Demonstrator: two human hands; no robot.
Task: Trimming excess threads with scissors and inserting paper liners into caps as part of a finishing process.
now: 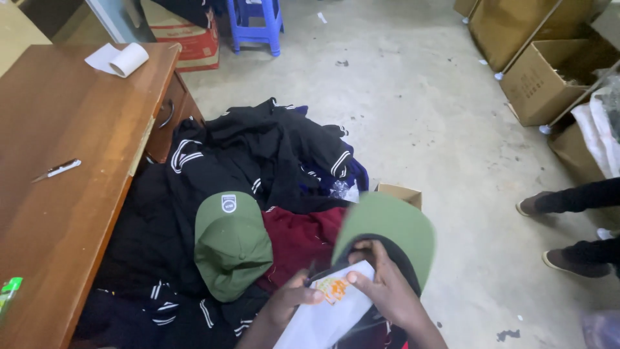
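At the bottom edge of the view, both hands work over a green cap [387, 226] turned upside down, its dark inside facing up and its brim pointing away from the person. The right hand [387, 291] grips the cap's rim, fingers curled over the edge and the thumb pressing down on a white sheet [326, 317] that carries a small orange and green print. The left hand [294, 298] pinches the same sheet from the other side, thumb on top, and a thin dark tool, too small to identify, pokes out between its fingers. The sheet lies partly inside the cap and partly over the person's forearms.

Just beside it to the left, a second green cap [231, 245] with a small white badge on its front rests crown-up on a heap of black garments with white stripes [258, 155], which spreads across the floor against the wooden desk [58, 213]. A dark red garment [300, 236] lies between the two caps. On the desk, well apart from the hands, sit a roll of white paper [126, 59] and a silver pen [58, 169].

Farther off, a blue plastic stool [256, 22] stands on the concrete floor [439, 110], open cardboard boxes [549, 77] line the right side, and another person's legs and shoes [568, 226] show at the right edge.
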